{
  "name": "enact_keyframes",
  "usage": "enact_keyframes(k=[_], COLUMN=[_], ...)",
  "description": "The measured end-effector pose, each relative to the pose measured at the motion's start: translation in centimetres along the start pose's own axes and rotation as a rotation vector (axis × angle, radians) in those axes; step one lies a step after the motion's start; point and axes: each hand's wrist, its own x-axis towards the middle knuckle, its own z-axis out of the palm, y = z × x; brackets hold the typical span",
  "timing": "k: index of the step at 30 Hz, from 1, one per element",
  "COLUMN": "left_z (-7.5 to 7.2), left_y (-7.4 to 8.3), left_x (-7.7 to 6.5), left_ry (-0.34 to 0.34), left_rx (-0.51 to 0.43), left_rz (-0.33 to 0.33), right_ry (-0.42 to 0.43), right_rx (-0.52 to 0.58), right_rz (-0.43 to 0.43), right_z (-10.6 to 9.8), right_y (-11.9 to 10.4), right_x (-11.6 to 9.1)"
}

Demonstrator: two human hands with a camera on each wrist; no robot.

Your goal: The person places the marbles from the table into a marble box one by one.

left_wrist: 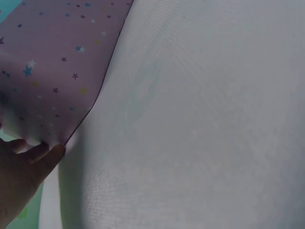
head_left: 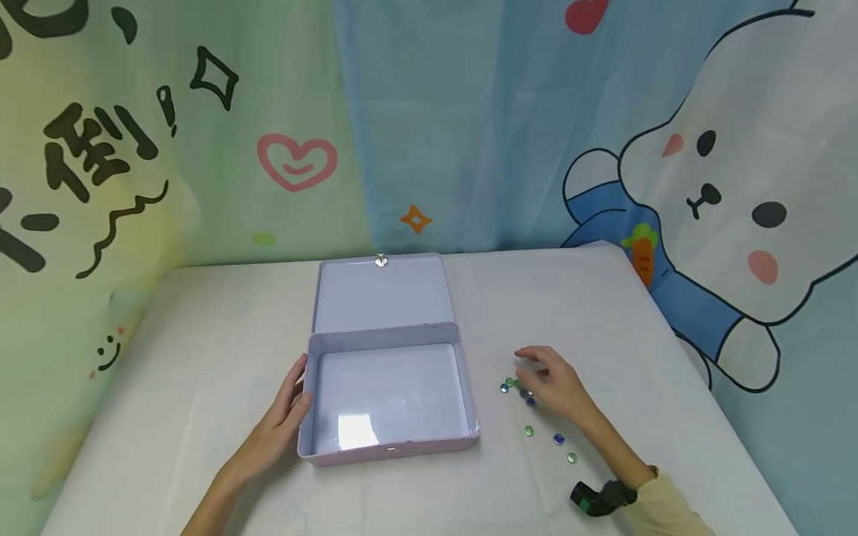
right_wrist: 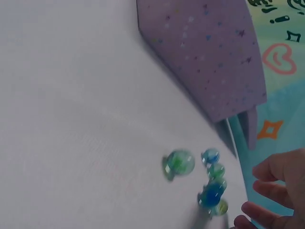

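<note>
A pale lilac hinged box [head_left: 429, 445] lies on the table with its lid [head_left: 382, 294] laid back; nothing is inside. My left hand [head_left: 268, 435] rests against the box's left wall, thumb near the rim; the left wrist view shows fingertips touching the star-patterned side [left_wrist: 57, 71] near a corner. To the right of the box, my right hand [head_left: 556, 387] hovers beside a small cluster of green and blue glass marbles [head_left: 509, 382], fingers loosely bent and partly over them. In the right wrist view its fingers stand apart from the marbles [right_wrist: 212, 194], holding nothing.
Nearer the front lie a green marble [head_left: 529, 431], a blue marble [head_left: 558, 439] and another green marble [head_left: 572, 458]. A black device [head_left: 603, 497] is strapped at the right wrist. The white-covered table [head_left: 167, 417] meets a printed cloth backdrop [head_left: 429, 126] behind.
</note>
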Motion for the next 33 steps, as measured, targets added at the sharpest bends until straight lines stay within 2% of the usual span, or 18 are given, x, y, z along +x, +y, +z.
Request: enact_keyframes(k=[4, 9, 17, 21, 28, 33], left_z=[-0.1, -0.2, -0.1, 0.0, 0.0, 0.0], left_y=[0.0, 0.0, -0.5, -0.7, -0.8, -0.9], left_x=[-0.1, -0.1, -0.1, 0.2, 0.3, 0.2], left_ry=[-0.005, -0.004, -0.002, -0.024, -0.033, -0.028], left_rx=[0.000, -0.011, -0.029, -0.051, -0.042, -0.042], left_rz=[-0.004, 0.005, -0.008, -0.014, -0.019, -0.017], right_ry=[0.017, 0.042, -0.030, -0.033, 0.000, 0.013], right_rx=[-0.058, -0.094, -0.120, -0.154, -0.163, -0.146], right_rz=[0.025, -0.017, -0.025, -0.036, -0.035, -0.074], right_z=[-0.1, -0.4, -0.9, -1.2, -1.7, -1.9], right_y=[1.1, 1.9, 2.6, 3.2, 3.8, 4.1], right_x=[0.0, -0.3, -0.6, -0.9, -1.6, -1.7])
